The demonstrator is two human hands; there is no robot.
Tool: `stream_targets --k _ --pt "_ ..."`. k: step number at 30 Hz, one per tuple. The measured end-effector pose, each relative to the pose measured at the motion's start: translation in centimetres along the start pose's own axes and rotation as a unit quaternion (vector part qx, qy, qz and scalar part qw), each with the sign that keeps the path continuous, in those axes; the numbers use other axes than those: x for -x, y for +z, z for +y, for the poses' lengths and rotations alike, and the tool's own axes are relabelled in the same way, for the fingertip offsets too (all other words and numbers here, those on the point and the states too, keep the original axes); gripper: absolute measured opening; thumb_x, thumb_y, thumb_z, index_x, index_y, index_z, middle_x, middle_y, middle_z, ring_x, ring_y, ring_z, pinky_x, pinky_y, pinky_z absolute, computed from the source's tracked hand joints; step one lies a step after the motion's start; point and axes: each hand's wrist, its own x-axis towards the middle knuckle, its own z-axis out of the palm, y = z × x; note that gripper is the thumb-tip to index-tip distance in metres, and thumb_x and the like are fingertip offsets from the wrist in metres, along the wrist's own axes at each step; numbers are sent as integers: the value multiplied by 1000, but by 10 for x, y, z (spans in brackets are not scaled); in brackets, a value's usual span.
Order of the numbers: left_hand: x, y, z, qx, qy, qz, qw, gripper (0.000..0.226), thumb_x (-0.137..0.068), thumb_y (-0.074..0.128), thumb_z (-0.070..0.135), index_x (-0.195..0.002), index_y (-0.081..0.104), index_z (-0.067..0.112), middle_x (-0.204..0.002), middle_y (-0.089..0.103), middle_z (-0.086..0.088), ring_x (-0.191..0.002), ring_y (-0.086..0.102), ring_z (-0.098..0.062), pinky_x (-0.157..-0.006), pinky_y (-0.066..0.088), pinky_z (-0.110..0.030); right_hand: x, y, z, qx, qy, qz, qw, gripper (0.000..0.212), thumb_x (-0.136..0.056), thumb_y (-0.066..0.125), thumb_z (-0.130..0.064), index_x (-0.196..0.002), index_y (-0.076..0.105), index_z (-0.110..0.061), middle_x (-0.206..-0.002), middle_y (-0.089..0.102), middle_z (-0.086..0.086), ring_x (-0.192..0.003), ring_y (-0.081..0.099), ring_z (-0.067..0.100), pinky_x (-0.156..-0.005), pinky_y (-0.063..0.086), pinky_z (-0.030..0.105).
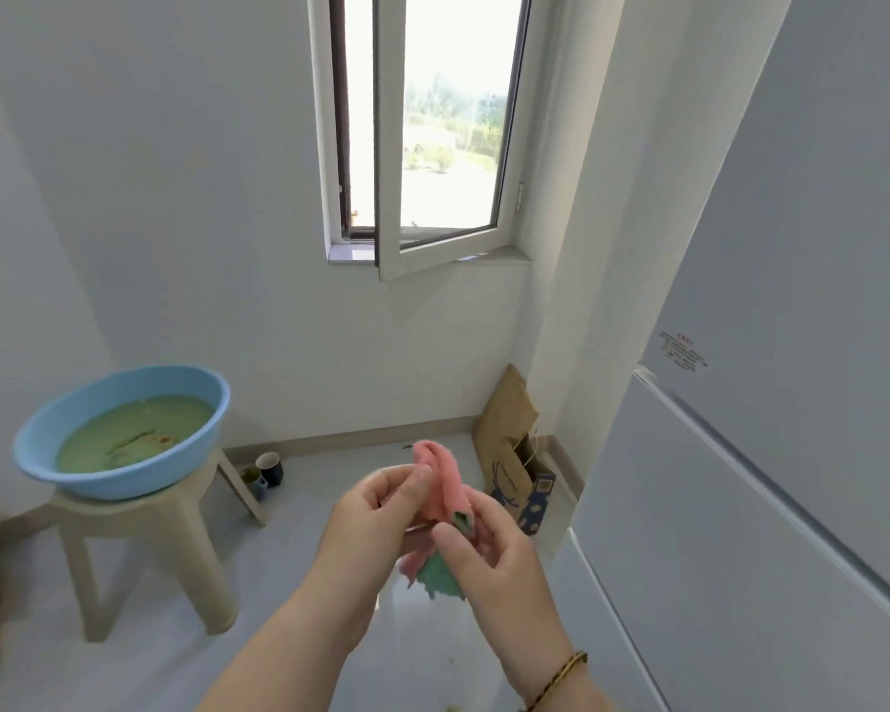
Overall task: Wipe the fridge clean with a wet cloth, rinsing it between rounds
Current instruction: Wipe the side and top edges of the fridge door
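A pink and green cloth (440,485), bunched and partly rolled, is held in front of me at mid-frame. My left hand (376,516) pinches its upper left part. My right hand (489,552) grips its lower right end, where a green corner hangs down. The white fridge (771,454) fills the right side, its doors closed. A blue basin (47,444) of murky greenish water sits on a beige plastic stool (176,537) to the left.
A brown paper bag (515,444) leans in the corner by the fridge. Two cups (265,470) stand on the floor by the wall. An open window (432,146) is straight ahead, its sash swung inward. The floor is pale grey.
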Motion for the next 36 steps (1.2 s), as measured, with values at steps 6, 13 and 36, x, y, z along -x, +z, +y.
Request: stream_targets --k 6,13,36 --pt "-83 -7 27 -112 76 -44 990 33 -90 49 14 -66 69 24 -62 70 7 -57 60 5 -55 47 -8 -96 1 10 -13 -12 85 996 25 -80 66 0 -85 64 -24 -76 68 -7 -72 64 0 -68 51 17" --pt "-228 -28 53 -168 113 -126 971 31 -59 70 30 -89 62 31 -87 59 6 -78 56 -8 -60 43 -4 -215 -4 12 -109 -9 120 987 39 -61 69 -24 -98 69 -11 -94 71 8 -90 66 19 -72 53 25" --pt "-364 262 55 -2 18 -613 790 5 -63 72 15 -63 71 20 -64 69 1 -61 64 -6 -52 50 -14 -266 -169 -55 144 -75 645 746 12 -84 63 -19 -77 62 -28 -71 64 -10 -66 58 -3 -63 48 14"
